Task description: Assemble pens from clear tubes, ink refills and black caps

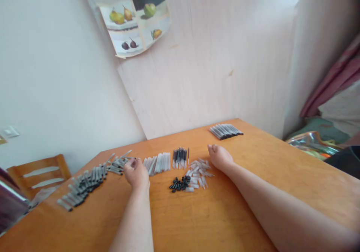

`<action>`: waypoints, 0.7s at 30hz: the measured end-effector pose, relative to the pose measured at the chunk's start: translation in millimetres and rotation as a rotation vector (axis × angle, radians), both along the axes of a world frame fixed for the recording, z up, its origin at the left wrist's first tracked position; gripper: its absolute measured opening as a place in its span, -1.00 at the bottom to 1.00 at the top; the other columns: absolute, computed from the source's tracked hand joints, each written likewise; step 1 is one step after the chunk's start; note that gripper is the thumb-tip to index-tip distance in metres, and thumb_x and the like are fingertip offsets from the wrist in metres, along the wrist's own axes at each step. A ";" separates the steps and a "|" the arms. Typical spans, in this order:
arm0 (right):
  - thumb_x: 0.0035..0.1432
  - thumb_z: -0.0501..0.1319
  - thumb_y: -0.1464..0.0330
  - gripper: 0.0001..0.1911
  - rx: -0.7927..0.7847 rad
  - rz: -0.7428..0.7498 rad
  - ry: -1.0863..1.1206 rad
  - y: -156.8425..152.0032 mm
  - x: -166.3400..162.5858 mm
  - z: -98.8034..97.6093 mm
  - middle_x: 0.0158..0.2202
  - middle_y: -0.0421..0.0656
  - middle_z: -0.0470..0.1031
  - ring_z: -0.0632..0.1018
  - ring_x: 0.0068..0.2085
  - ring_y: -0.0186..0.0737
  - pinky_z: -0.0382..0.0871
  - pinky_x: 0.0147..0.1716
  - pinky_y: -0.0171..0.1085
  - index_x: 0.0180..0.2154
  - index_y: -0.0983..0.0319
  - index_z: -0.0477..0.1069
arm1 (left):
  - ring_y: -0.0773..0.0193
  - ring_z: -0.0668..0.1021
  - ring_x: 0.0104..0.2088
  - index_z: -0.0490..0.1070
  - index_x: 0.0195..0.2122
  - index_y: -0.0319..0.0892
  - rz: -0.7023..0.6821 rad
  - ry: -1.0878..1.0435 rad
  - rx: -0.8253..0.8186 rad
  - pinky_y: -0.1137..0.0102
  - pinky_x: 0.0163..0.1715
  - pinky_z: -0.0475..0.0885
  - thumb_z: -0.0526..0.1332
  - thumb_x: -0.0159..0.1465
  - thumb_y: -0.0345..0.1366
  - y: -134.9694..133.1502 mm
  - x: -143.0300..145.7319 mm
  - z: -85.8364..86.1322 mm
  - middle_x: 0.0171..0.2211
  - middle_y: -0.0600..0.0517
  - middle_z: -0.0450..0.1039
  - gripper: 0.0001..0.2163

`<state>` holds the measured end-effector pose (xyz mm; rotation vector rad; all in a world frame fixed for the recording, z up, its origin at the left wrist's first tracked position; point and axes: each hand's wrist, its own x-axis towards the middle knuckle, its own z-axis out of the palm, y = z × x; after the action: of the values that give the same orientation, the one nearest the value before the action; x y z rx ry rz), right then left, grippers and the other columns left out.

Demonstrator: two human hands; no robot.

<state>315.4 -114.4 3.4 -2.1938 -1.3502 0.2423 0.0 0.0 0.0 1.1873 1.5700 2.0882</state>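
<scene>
My left hand [137, 173] is closed in a pinch at the right end of a pile of clear pens with black ends [116, 165]; what its fingers hold, if anything, cannot be made out. To its right lies a row of clear pen barrels [160, 162], then a bundle of dark pen refills [180, 157]. My right hand [221, 156] is held with curled fingers just right of the loose clear pen caps [199, 172], and its contents are hidden. Small black plugs [180, 184] lie in a heap beside the caps.
On the orange wooden table [180, 222], a neat row of pens [226, 131] lies near the far edge. More pens [84, 186] spread along the left side. A wooden chair [42, 171] stands beyond the left edge; bags [315, 143] are at the right.
</scene>
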 end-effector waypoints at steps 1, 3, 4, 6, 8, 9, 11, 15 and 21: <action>0.35 -0.22 0.08 -0.43 -0.001 0.003 0.003 0.1 0.2 -0.3 -0.19 0.06 0.57 0.56 -0.15 -0.09 0.26 -0.29 -0.24 -0.25 0.20 0.48 | 0.17 0.49 -0.25 0.36 -0.27 -0.21 0.004 -0.005 -0.001 0.19 -0.12 0.43 0.20 0.07 -0.25 0.2 0.2 -0.3 -0.39 0.04 0.38 -0.78; 0.35 -0.22 0.10 -0.44 -0.001 0.007 0.016 0.4 0.9 -1.2 -0.20 0.06 0.57 0.56 -0.14 -0.08 0.27 -0.28 -0.23 -0.25 0.21 0.47 | 0.18 0.49 -0.24 0.36 -0.26 -0.21 0.008 -0.012 -0.002 0.20 -0.11 0.43 0.20 0.07 -0.24 0.2 0.5 -1.0 -0.38 0.03 0.38 -0.77; 0.35 -0.22 0.11 -0.44 -0.002 0.007 0.025 0.6 1.2 -1.7 -0.21 0.06 0.57 0.56 -0.14 -0.07 0.27 -0.28 -0.23 -0.25 0.21 0.47 | 0.18 0.49 -0.24 0.36 -0.26 -0.21 0.008 -0.011 -0.002 0.20 -0.11 0.43 0.20 0.07 -0.24 0.0 0.7 -1.4 -0.38 0.03 0.38 -0.77; 0.35 -0.20 0.13 -0.47 0.001 0.010 0.039 1.0 1.9 -2.7 -0.20 0.06 0.57 0.55 -0.13 -0.07 0.27 -0.26 -0.22 -0.25 0.22 0.46 | 0.18 0.50 -0.24 0.36 -0.27 -0.21 0.004 -0.006 0.000 0.20 -0.10 0.42 0.21 0.07 -0.24 -0.5 1.0 -2.2 -0.39 0.04 0.38 -0.78; 0.33 -0.17 0.17 -0.53 0.012 0.012 0.045 1.1 2.5 -3.4 -0.17 0.06 0.56 0.55 -0.10 -0.07 0.27 -0.25 -0.22 -0.22 0.23 0.46 | 0.19 0.50 -0.24 0.37 -0.27 -0.20 0.005 -0.007 0.001 0.21 -0.09 0.42 0.22 0.07 -0.25 -0.9 0.8 -3.2 -0.39 0.05 0.39 -0.79; 0.32 -0.14 0.19 -0.55 0.019 0.014 0.048 1.1 2.8 -3.6 -0.16 0.07 0.56 0.54 -0.09 -0.06 0.27 -0.24 -0.22 -0.20 0.23 0.45 | 0.19 0.50 -0.23 0.37 -0.27 -0.20 0.010 -0.011 -0.003 0.22 -0.09 0.42 0.22 0.07 -0.25 -1.0 0.6 -3.6 -0.39 0.05 0.39 -0.78; 0.31 -0.12 0.22 -0.59 0.032 0.019 0.055 0.9 3.3 -4.1 -0.14 0.07 0.56 0.53 -0.07 -0.06 0.28 -0.23 -0.22 -0.17 0.24 0.45 | 0.19 0.51 -0.22 0.38 -0.26 -0.21 0.022 -0.018 -0.021 0.22 -0.08 0.41 0.21 0.08 -0.26 -1.0 -0.3 -4.6 -0.38 0.04 0.40 -0.78; 0.32 -0.14 0.19 -0.55 0.052 0.043 0.078 1.7 4.8 -5.7 -0.18 0.06 0.56 0.53 -0.09 -0.07 0.28 -0.23 -0.23 -0.21 0.23 0.46 | 0.19 0.52 -0.23 0.39 -0.24 -0.22 0.047 -0.017 -0.052 0.24 -0.08 0.41 0.21 0.08 -0.25 -0.7 -3.6 -6.4 -0.35 0.00 0.43 -0.77; 0.31 -0.15 0.14 -0.52 0.036 0.052 0.090 6.5 7.4 -9.5 -0.23 0.02 0.57 0.54 -0.14 -0.10 0.25 -0.25 -0.25 -0.31 0.21 0.45 | 0.15 0.53 -0.19 0.41 -0.21 -0.24 0.073 -0.016 -0.079 0.23 -0.08 0.40 0.22 0.08 -0.24 -1.2 -5.8 -7.1 -0.29 -0.06 0.46 -0.74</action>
<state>322.7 -107.9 -6.0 -2.0941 -1.3531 0.3303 -5.8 -1.2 -7.1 1.0999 1.6966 2.0534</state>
